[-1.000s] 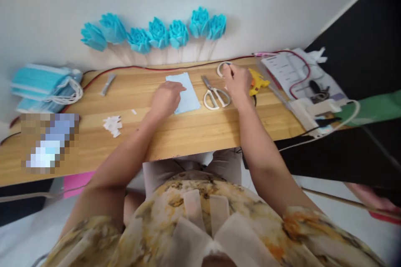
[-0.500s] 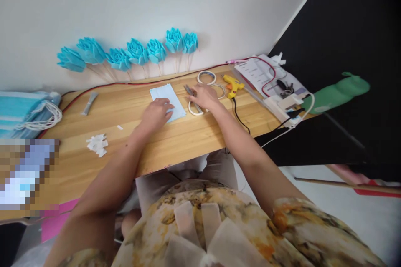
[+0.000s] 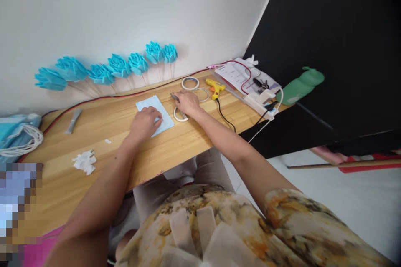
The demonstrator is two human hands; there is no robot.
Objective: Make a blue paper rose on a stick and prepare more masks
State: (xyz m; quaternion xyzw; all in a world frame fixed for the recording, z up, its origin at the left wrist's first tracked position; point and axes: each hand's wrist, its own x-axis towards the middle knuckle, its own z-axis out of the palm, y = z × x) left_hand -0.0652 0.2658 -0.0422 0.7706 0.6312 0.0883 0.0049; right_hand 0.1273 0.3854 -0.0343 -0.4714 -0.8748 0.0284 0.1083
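My left hand (image 3: 145, 122) rests palm down on a flat, light-blue rectangular sheet (image 3: 165, 120), its fingers loosely bent and apart. Just right of the sheet, my right hand (image 3: 187, 102) has its fingers closed over a slim grey metal tool (image 3: 174, 97); only its end shows, so the kind is unclear. A white ring (image 3: 181, 119) lies partly under that hand. Behind it are a roll of white tape (image 3: 190, 78) and a pale tape roll (image 3: 207, 94). The yellow hot glue gun (image 3: 215, 89) lies to their right.
Several blue flowers on sticks (image 3: 119, 65) lean on the wall. Small white strips (image 3: 84, 162) form a pile at left, with grey strips (image 3: 73, 121) behind. Blue packs with white cords (image 3: 23, 141) lie far left. A power strip (image 3: 260, 102) and green bottle (image 3: 300, 87) are at right.
The whole view has shifted, so the table things appear further left and lower. My left hand remains on the sheet, and my right hand stays at the grey tool.
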